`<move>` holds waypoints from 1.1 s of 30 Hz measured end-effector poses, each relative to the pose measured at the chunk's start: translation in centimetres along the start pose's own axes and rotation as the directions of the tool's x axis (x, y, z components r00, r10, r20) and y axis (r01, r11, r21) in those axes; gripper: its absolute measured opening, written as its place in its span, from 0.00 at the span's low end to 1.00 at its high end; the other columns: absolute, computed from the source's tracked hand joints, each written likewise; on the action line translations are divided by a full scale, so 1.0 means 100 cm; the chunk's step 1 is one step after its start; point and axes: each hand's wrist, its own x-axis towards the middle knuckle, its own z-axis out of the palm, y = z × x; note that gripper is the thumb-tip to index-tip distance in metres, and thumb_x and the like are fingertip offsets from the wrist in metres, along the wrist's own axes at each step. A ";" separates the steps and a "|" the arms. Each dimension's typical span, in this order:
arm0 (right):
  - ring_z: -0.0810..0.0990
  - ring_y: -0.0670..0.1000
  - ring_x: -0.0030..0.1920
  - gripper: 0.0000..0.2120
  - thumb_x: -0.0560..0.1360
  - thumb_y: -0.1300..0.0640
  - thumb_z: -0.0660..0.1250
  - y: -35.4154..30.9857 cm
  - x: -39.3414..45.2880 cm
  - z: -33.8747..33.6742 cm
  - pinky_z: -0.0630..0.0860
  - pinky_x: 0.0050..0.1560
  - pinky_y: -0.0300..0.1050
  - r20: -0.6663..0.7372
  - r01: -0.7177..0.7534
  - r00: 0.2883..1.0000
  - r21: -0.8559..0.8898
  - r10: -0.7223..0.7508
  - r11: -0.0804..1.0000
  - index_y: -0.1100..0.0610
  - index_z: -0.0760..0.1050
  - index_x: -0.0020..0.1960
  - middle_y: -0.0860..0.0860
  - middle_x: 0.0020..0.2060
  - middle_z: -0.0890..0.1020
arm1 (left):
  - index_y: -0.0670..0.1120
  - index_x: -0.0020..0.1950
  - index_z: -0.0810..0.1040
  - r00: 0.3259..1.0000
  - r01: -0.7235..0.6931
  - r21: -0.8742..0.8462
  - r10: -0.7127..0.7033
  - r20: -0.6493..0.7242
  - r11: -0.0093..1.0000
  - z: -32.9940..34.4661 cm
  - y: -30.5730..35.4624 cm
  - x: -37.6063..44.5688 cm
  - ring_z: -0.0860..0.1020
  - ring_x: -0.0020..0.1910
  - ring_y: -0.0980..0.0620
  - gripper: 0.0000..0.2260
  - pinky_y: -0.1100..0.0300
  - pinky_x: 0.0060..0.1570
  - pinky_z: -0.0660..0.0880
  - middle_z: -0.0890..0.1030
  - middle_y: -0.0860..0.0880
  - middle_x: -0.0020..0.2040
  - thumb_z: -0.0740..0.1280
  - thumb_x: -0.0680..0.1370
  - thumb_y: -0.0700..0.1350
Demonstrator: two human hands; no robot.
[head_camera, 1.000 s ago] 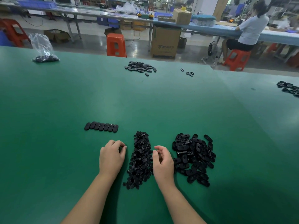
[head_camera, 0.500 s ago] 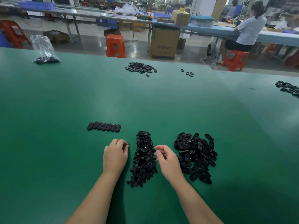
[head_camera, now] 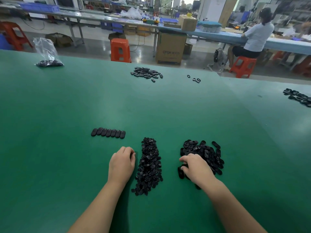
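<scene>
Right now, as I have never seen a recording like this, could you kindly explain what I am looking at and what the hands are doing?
There is no machine here: these are a person's two bare hands, filmed by one wide-angle camera worn on the head, looking forward and down. On the green table, near the hands, lie a long middle pile of small black parts and a looser right pile of black oval pieces. Farther left is a neat row of ovals; at the far side, a small heap and a clear bag of dark parts. The left hand rests beside the middle pile, fingers curled; whether it holds anything is hidden. The right hand reaches into the right pile and appears to pinch an oval piece.
</scene>
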 end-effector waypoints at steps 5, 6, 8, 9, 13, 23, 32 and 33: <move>0.71 0.52 0.67 0.18 0.82 0.50 0.65 -0.003 0.001 -0.002 0.73 0.65 0.49 0.022 0.045 0.999 -0.026 -0.044 0.999 0.50 0.74 0.71 0.49 0.64 0.78 | 0.47 0.47 0.79 1.000 0.002 0.001 -0.002 0.010 1.000 0.000 0.000 0.000 0.74 0.37 0.51 0.03 0.56 0.39 0.74 0.78 0.52 0.42 0.67 0.80 0.44; 0.71 0.52 0.68 0.20 0.82 0.49 0.66 -0.003 0.001 -0.004 0.73 0.66 0.49 0.048 0.051 0.998 -0.030 -0.050 0.998 0.50 0.73 0.72 0.49 0.65 0.77 | 0.47 0.47 0.79 1.000 0.003 -0.001 -0.003 0.010 1.000 0.000 0.000 0.000 0.75 0.37 0.51 0.03 0.56 0.39 0.75 0.78 0.52 0.42 0.67 0.80 0.44; 0.70 0.52 0.70 0.24 0.81 0.47 0.67 -0.003 0.000 -0.005 0.72 0.67 0.50 0.110 0.069 0.992 -0.025 -0.066 0.997 0.50 0.70 0.74 0.49 0.67 0.75 | 0.47 0.47 0.79 1.000 0.000 0.001 0.000 0.005 1.000 0.000 0.000 0.000 0.74 0.37 0.51 0.03 0.56 0.38 0.74 0.78 0.52 0.42 0.67 0.80 0.44; 0.71 0.52 0.70 0.25 0.80 0.47 0.68 -0.003 0.000 -0.006 0.72 0.67 0.50 0.131 0.083 0.988 -0.021 -0.079 0.996 0.50 0.69 0.75 0.49 0.68 0.74 | 0.46 0.47 0.79 1.000 -0.002 0.003 0.002 0.003 1.000 -0.001 0.001 0.000 0.74 0.37 0.51 0.03 0.56 0.38 0.74 0.78 0.52 0.42 0.67 0.80 0.44; 0.75 0.51 0.65 0.24 0.80 0.49 0.69 -0.003 -0.002 -0.005 0.74 0.64 0.48 0.133 0.127 0.983 -0.013 -0.124 0.992 0.50 0.70 0.74 0.48 0.65 0.75 | 0.46 0.46 0.79 1.000 -0.007 0.003 0.007 -0.007 1.000 0.000 0.000 0.000 0.74 0.35 0.51 0.03 0.57 0.36 0.73 0.78 0.52 0.41 0.68 0.79 0.43; 0.80 0.50 0.57 0.13 0.80 0.48 0.68 -0.004 -0.004 -0.010 0.77 0.57 0.46 0.025 0.137 0.990 0.002 -0.137 0.991 0.47 0.78 0.64 0.46 0.59 0.78 | 0.47 0.47 0.79 1.000 -0.012 -0.009 0.012 -0.002 1.000 0.002 -0.001 0.001 0.74 0.36 0.52 0.03 0.57 0.37 0.74 0.77 0.54 0.41 0.67 0.80 0.44; 0.77 0.43 0.32 0.02 0.79 0.57 0.71 -0.015 -0.005 -0.025 0.76 0.37 0.37 -0.080 -0.026 0.990 0.712 0.118 0.702 0.54 0.79 0.49 0.51 0.39 0.82 | 0.47 0.48 0.76 0.999 0.032 -0.060 -0.032 0.003 0.998 0.004 -0.002 0.002 0.75 0.37 0.51 0.05 0.56 0.37 0.72 0.78 0.53 0.41 0.63 0.82 0.44; 0.79 0.45 0.32 0.02 0.79 0.59 0.70 -0.019 -0.005 -0.025 0.77 0.36 0.39 -0.027 -0.064 0.989 0.815 0.148 0.576 0.57 0.78 0.50 0.54 0.40 0.83 | 0.46 0.49 0.77 0.999 0.037 -0.077 -0.037 0.004 0.996 0.004 -0.003 0.002 0.75 0.38 0.50 0.05 0.55 0.38 0.72 0.78 0.52 0.42 0.63 0.82 0.43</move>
